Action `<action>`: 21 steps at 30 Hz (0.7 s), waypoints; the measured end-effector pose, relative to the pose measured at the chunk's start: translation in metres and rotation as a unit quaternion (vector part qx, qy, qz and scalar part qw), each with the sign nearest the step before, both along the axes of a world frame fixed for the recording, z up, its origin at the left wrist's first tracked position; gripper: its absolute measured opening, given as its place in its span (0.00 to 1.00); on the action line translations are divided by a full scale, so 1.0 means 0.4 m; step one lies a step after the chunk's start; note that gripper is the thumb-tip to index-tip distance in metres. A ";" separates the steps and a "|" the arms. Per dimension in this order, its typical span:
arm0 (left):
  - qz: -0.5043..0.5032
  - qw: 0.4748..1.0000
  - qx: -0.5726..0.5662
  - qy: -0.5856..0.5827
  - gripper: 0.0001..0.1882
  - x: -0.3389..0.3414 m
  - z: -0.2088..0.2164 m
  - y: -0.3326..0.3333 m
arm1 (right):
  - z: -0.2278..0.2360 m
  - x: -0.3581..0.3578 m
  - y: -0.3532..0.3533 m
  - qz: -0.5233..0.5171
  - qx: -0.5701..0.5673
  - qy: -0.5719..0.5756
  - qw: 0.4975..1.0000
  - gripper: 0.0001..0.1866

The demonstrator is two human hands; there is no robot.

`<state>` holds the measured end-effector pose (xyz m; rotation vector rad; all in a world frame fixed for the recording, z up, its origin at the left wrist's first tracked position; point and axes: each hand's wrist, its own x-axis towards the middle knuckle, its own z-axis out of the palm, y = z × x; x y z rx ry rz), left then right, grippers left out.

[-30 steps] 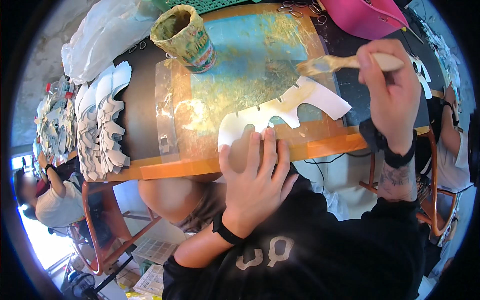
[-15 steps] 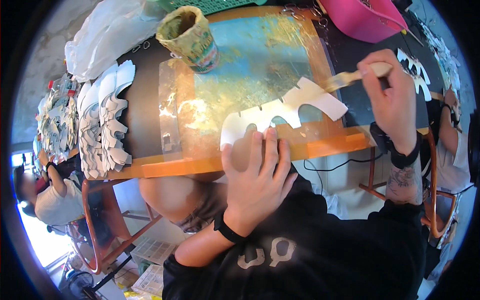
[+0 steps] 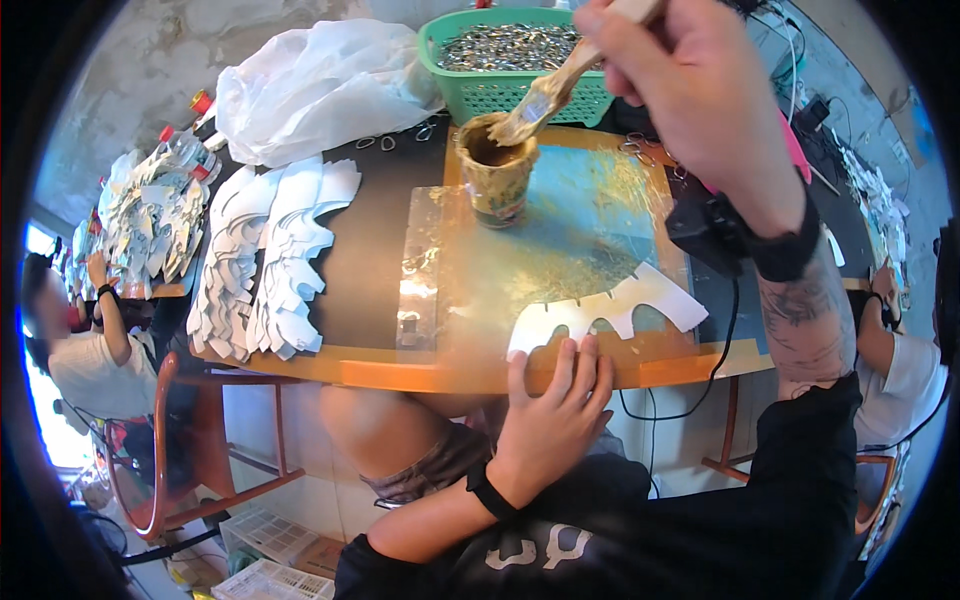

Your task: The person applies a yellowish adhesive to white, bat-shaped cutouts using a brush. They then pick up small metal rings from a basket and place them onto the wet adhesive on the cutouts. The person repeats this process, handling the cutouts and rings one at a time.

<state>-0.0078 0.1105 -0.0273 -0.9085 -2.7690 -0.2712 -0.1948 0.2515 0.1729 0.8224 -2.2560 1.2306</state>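
My right hand (image 3: 690, 90) grips the wooden handle of a brush (image 3: 545, 103). The bristles, coated in yellowish paste, hang over the mouth of a crusted cup (image 3: 497, 185). On the near part of the work surface lies a white cut-out piece (image 3: 606, 308) with an arched edge and small notches. The fingertips of my left hand (image 3: 555, 415) rest on its near edge, fingers stretched out. Beneath the piece is a smeared blue-and-tan work sheet (image 3: 600, 200).
Stacks of white cut-outs (image 3: 290, 255) stand at the left beside a crumpled plastic bag (image 3: 325, 90). A green basket (image 3: 470, 95) of small metal parts sits behind the cup. Metal rings (image 3: 375, 143) lie nearby. Other people sit at the left (image 3: 105, 350) and right (image 3: 905, 385).
My right hand has lifted the brush off the white piece and carried it left and away, to the cup. My left hand stays on the piece. The whole view has shifted.
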 end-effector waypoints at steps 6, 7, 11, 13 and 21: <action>-0.007 1.000 -0.006 0.008 0.36 -0.003 -0.010 -0.012 | -0.120 -0.113 -0.060 0.022 0.093 0.006 0.995 0.14; -0.010 1.000 -0.006 0.008 0.36 -0.003 -0.009 -0.015 | -0.120 -0.112 -0.062 0.030 0.103 -0.010 0.994 0.14; -0.020 1.000 -0.003 0.000 0.35 -0.006 -0.012 -0.024 | -0.019 -0.083 -0.020 -0.032 0.052 0.022 0.998 0.09; -0.020 1.000 -0.002 -0.002 0.35 -0.006 -0.012 -0.026 | 0.031 -0.043 -0.026 -0.045 -0.004 0.016 0.999 0.07; -0.018 1.000 -0.007 0.000 0.36 -0.010 -0.005 -0.023 | 0.026 -0.016 0.044 0.001 0.115 -0.118 0.986 0.08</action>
